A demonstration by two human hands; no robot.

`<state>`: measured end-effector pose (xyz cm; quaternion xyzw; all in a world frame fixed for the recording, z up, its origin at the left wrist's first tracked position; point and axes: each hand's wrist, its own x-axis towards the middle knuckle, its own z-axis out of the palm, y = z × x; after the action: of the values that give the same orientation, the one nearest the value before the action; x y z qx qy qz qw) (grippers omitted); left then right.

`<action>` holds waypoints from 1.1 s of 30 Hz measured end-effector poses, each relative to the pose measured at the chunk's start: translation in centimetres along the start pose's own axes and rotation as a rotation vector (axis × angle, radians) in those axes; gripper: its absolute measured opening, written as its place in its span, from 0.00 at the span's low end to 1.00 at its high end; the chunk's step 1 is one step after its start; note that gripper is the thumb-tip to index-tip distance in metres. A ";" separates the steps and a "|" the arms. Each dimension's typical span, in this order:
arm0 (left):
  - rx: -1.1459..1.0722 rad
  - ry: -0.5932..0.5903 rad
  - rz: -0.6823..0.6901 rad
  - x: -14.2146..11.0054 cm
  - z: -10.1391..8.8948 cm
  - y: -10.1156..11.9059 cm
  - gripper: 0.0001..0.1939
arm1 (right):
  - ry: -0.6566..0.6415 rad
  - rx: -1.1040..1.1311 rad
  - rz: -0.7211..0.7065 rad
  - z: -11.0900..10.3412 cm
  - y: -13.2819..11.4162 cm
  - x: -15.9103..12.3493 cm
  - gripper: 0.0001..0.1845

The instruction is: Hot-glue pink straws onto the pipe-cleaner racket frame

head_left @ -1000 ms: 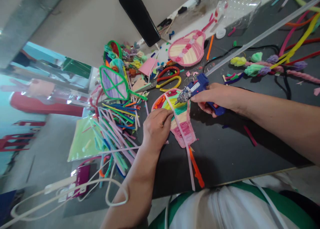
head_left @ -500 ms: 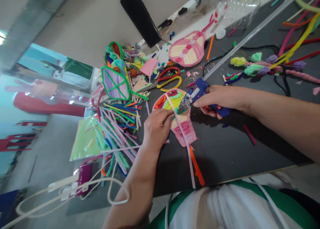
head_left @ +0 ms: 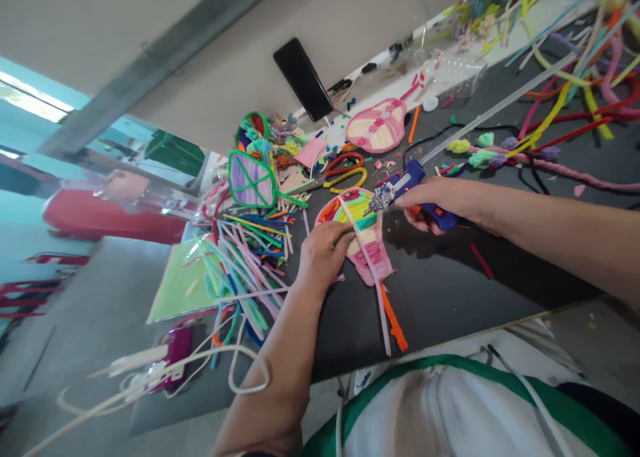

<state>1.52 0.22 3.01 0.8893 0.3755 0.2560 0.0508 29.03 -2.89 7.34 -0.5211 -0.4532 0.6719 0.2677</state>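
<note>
Shifted since the previous frame: glue gun (head_left: 400,182), its nozzle drawn slightly back from the pale pink strip (head_left: 370,262); the camera's view has shifted as well.

Nearest, white-and-green garment (head_left: 425,404) of the person, at the edge of a dark bench (head_left: 450,277). To the left, purple device (head_left: 177,354) with white cords.

Orange strip (head_left: 395,320), beside the lower end of the pink one. Craft piece (head_left: 373,236), one, pink-rimmed, filled in red, orange, yellow, green, cream and pink; flat on the bench between the person's hands, the pale strip lying lengthwise across it and running past its lower end.

Left hand (head_left: 323,250): laid over the piece's left edge, fingertips at the strip; whether they pinch or merely press cannot be told. Right hand (head_left: 427,200): wrapped around the blue glue gun, nozzle just over the piece's right part, clear glue stick (head_left: 495,111) projecting behind.

Beyond the left hand, pile of coloured stems (head_left: 245,260), partly over a pale green packet (head_left: 173,280). Past the piece, scissors (head_left: 345,188), one handle red, one yellow. Further, green-rimmed lilac piece (head_left: 253,179); pink-and-cream piece (head_left: 377,127); pink braid (head_left: 565,167) with pompoms. By the wall, black phone (head_left: 303,77), tilted.
</note>
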 end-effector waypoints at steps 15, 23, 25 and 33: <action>-0.011 -0.055 -0.160 -0.3 -0.7 0.4 0.09 | 0.012 -0.026 -0.066 0.6 1.9 -0.8 0.13; 0.002 -0.062 -0.196 -0.4 -0.8 0.5 0.10 | 0.003 -0.089 -0.064 1.3 2.5 -0.3 0.14; -0.009 -0.063 -0.200 -0.4 -0.8 0.6 0.10 | -0.005 -0.097 -0.071 1.5 2.6 -0.1 0.14; -0.007 -0.066 -0.202 -0.3 -0.9 0.6 0.11 | -0.001 -0.121 -0.097 2.2 2.5 0.4 0.14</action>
<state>1.29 -0.54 3.86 0.8546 0.4605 0.2216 0.0917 27.15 -4.40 4.99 -0.5134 -0.5180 0.6296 0.2678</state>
